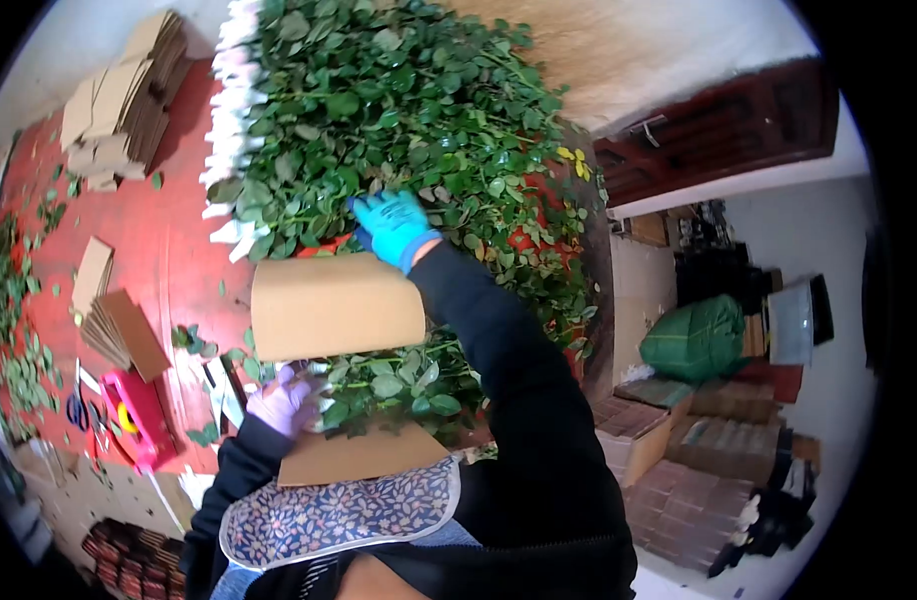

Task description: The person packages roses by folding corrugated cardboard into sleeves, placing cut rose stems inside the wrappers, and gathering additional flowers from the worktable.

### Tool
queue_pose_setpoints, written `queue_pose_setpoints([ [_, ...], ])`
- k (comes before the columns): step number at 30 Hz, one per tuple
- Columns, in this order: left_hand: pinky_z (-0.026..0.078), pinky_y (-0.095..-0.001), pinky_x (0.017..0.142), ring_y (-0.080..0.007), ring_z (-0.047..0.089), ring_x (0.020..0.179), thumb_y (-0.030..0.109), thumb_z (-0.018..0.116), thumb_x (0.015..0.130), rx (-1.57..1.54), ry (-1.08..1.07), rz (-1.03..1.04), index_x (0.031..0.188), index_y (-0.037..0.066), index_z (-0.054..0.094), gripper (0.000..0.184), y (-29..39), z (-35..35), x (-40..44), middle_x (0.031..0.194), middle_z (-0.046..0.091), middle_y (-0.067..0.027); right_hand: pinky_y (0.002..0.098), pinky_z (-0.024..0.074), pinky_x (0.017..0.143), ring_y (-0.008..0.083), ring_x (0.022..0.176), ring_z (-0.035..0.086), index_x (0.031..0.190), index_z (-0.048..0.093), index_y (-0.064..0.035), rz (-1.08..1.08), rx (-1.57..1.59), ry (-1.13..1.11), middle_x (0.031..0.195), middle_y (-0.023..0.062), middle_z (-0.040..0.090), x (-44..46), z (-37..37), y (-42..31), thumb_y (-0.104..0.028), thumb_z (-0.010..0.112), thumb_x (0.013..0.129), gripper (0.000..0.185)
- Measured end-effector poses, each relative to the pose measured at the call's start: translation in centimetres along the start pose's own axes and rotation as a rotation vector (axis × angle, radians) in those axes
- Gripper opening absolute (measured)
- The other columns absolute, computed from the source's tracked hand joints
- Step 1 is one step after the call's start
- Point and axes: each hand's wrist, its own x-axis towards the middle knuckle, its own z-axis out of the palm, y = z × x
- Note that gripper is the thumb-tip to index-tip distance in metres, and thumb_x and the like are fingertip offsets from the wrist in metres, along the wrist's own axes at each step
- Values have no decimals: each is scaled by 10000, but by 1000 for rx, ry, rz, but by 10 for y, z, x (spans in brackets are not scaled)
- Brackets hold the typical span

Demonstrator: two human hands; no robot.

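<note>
My right hand (391, 226), in a teal glove, reaches over the leafy stems at the far edge of a bent cardboard sheet (339, 306). Its fingertips are partly lost among the leaves, so what they hold, if anything, is hidden. My left hand (284, 402), in a pale purple glove, is curled at the left end of a smaller bunch of leafy stems (399, 385), between the cardboard sheet and a lower cardboard piece (364, 455). The large pile of green stems (399, 110) has white-wrapped ends (234, 110) along its left side.
Cardboard stacks stand at the table's back left (114, 115) and left middle (124, 330). Scissors (77, 410), a pink holder (139, 420) and loose leaves lie on the red table (179, 260). Boxes (689, 490) and a green sack (694, 338) are to the right.
</note>
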Motion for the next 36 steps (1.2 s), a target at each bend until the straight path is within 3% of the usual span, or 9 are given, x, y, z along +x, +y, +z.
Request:
queue_pose_setpoints([
  [5,546,-421,783,-343,640,968,144,783,674,6,-31,-35,1132,176,634,483,-3,-1,-1,1234,562,-116,485,413,931,309,1007,598,1401,468,-107,0,-196,-73,1107,145,613,0,37,2,-194,544,907,507],
  [10,538,-424,773,-330,635,943,210,795,690,-57,45,41,1113,171,637,453,3,-6,3,1177,567,-108,489,458,854,334,879,641,1365,465,-41,-61,59,-137,1042,174,618,-14,17,-4,-83,506,882,486],
  [15,543,-435,779,-323,632,958,207,772,712,101,-33,-4,1145,156,608,466,-2,-1,-2,1215,547,-107,485,419,945,347,1044,596,1497,359,-152,-62,12,-52,1183,194,594,-18,32,9,-109,568,863,669],
  [20,540,-421,815,-336,615,1006,178,779,680,1,17,59,1123,121,622,474,-8,3,0,1242,537,-122,490,415,951,315,961,625,1521,281,-104,-68,9,-263,1044,176,640,-16,31,14,-128,547,887,688],
  [25,539,-424,803,-336,612,996,170,771,679,-18,18,13,1131,127,617,480,-1,0,1,1173,536,-117,421,463,627,275,690,580,1358,494,-153,-128,37,282,764,80,560,-38,-43,5,-201,635,889,493],
  [30,539,-422,776,-326,623,964,195,741,719,55,-27,-22,1090,119,627,395,-3,1,1,1145,541,-125,401,454,574,241,651,577,1200,631,-156,-247,-15,450,737,41,545,-69,-146,-20,-133,681,790,414],
  [34,544,-423,818,-335,623,1026,200,732,747,26,-78,-101,1183,166,634,449,-9,7,3,1300,531,-103,408,474,648,317,747,593,1196,641,-90,5,-185,429,869,118,629,-92,-178,2,-43,631,771,427],
  [35,545,-423,826,-339,622,1035,198,736,747,-36,-61,-53,1201,169,630,466,-13,7,4,1303,531,-104,413,476,653,293,760,613,1173,654,-106,-113,17,663,871,96,652,-97,-178,8,-62,674,798,378],
  [36,545,-423,834,-342,621,1044,196,740,748,-109,-25,-23,1219,171,627,484,-21,9,7,1305,530,-104,412,475,686,306,785,614,1172,669,-103,-64,155,638,937,107,670,-100,-182,1,-72,700,817,357],
])
